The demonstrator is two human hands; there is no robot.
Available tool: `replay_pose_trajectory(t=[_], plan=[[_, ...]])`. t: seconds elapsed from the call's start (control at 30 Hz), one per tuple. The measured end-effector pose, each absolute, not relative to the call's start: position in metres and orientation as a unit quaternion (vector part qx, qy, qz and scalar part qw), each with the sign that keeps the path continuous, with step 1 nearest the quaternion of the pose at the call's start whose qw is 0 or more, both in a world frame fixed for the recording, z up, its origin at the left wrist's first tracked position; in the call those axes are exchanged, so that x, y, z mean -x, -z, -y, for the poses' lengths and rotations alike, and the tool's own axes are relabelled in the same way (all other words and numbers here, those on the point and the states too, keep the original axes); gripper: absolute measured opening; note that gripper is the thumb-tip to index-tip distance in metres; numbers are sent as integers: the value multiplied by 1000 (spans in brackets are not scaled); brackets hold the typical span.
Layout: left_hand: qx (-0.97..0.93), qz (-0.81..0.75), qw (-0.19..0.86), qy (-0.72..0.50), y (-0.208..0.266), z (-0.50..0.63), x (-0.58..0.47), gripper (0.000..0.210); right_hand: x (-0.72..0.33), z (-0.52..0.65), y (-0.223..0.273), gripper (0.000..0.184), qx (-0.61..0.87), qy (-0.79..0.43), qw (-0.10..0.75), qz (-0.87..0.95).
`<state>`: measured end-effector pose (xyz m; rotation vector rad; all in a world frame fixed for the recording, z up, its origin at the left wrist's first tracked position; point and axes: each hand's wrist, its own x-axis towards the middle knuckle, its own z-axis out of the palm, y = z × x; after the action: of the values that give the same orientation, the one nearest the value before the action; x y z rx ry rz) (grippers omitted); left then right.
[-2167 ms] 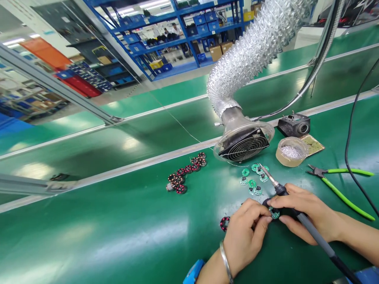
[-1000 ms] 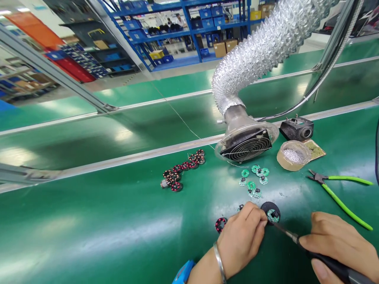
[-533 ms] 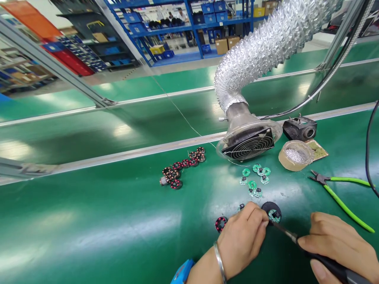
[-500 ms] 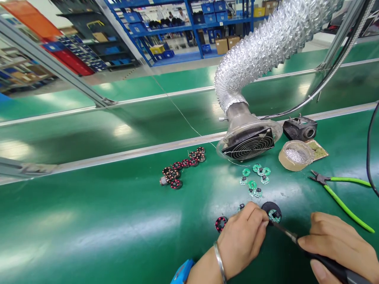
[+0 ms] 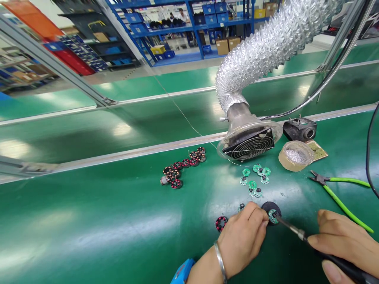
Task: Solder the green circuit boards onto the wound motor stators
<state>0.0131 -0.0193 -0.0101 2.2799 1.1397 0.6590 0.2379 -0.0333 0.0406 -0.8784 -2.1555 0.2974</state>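
Soldering looks under way: right hand (image 5: 345,244) grips the iron (image 5: 291,230), tip on the small green board (image 5: 272,216) seated on a black disc (image 5: 271,208), left hand (image 5: 241,238) pinched beside it; next, likely a steady lift.

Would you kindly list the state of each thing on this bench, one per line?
Left hand: fingertips pressed at the black disc's edge.
Right hand: closed around the soldering iron.
Soldering iron: tip on the small green board.
Small green board: seated on the black disc.
Black disc: flat on the belt.
Loose green boards: scattered, flat.
Coil parts: clustered, untouched.
Green cutters: lying unused.
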Motion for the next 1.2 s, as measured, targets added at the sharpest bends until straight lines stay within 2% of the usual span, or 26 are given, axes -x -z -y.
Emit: replay_pose_trajectory(t=[0.07,0.17,0.23,0.43,0.63,0.83,1.2], plan=[[-838,-419,254,-241,10,20,-13,12,-238,30,-41,18,357,-114,410,832],[-838,-418,255,-240,9,20,-14,13,-231,19,-36,30,362,-157,426,814],[-838,-420,250,-240,9,20,-14,13,-223,9,-28,36,350,-193,404,823],[-830,-423,241,-272,11,21,-15,12,-211,-11,-8,32,280,-219,332,874],[-775,-428,325,-334,7,23,-21,8,-212,-10,-4,34,279,-238,361,857],[-657,-505,462,-317,3,18,-29,12,-214,-6,-4,37,255,-220,386,859],[-585,-528,544,-288,1,16,-24,11,-212,-3,-3,34,240,-183,378,875]])
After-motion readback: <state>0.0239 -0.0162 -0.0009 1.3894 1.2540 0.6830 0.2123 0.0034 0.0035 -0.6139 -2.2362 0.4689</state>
